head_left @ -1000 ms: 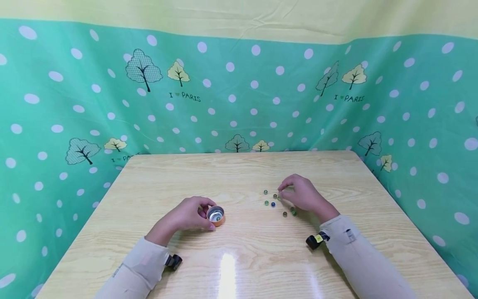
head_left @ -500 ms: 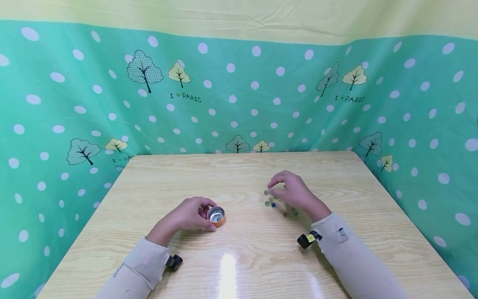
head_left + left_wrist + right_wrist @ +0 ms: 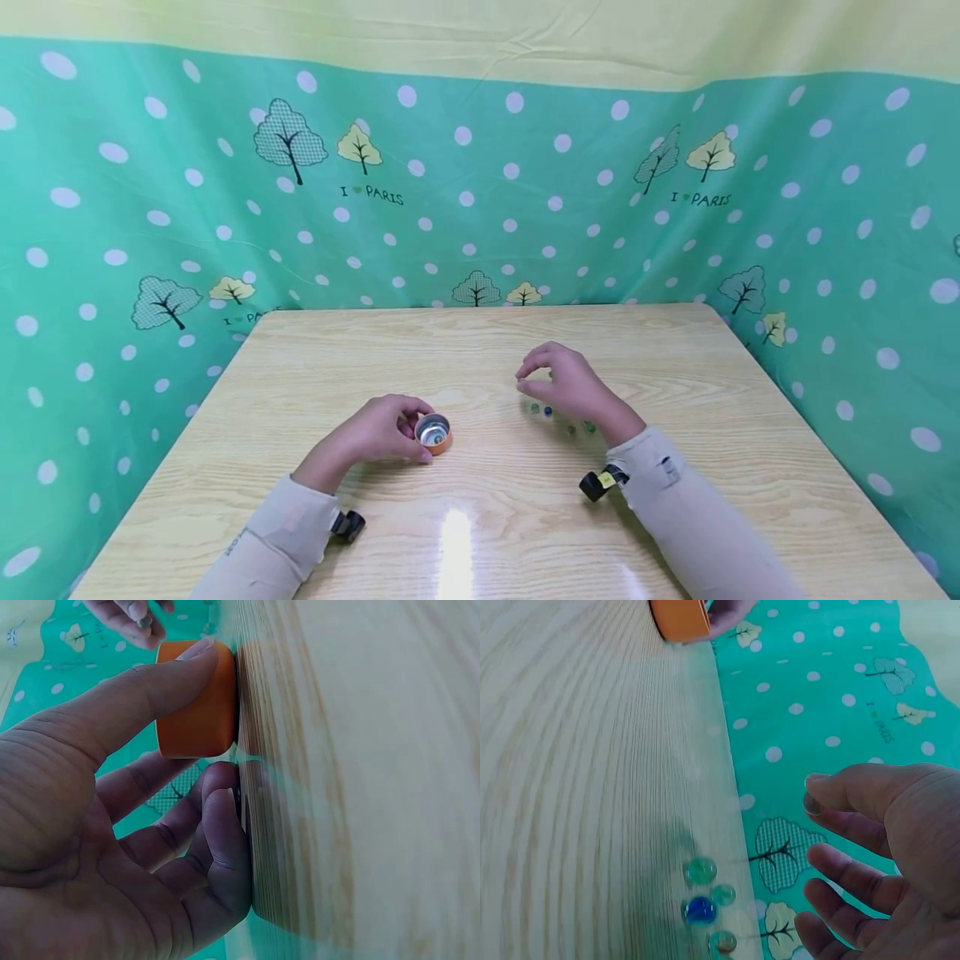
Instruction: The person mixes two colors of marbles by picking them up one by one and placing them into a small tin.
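Observation:
In the head view my left hand [image 3: 384, 430] grips a small round cup [image 3: 444, 445], orange outside and silvery inside, standing on the table. Inside it a marble [image 3: 438, 438] shows. The left wrist view has my thumb [image 3: 184, 675] on the cup's orange wall [image 3: 196, 727]. My right hand [image 3: 567, 385] is raised over the table, to the right of the cup. Between its thumb and forefinger it pinches a glass marble [image 3: 812, 804], its colour hard to tell. Below lie several loose marbles, among them a green marble [image 3: 700, 871] and a blue marble [image 3: 700, 910]; the hand hides some.
The wood-grain table [image 3: 480, 350] carries everything. A green dotted curtain [image 3: 510, 200] hangs along its back and sides. Both wrists wear a small black camera, such as the right camera [image 3: 592, 486].
My right hand has moved left from among the marbles, and now holds one in its fingertips above the table. My left hand and the cup stay where they were.

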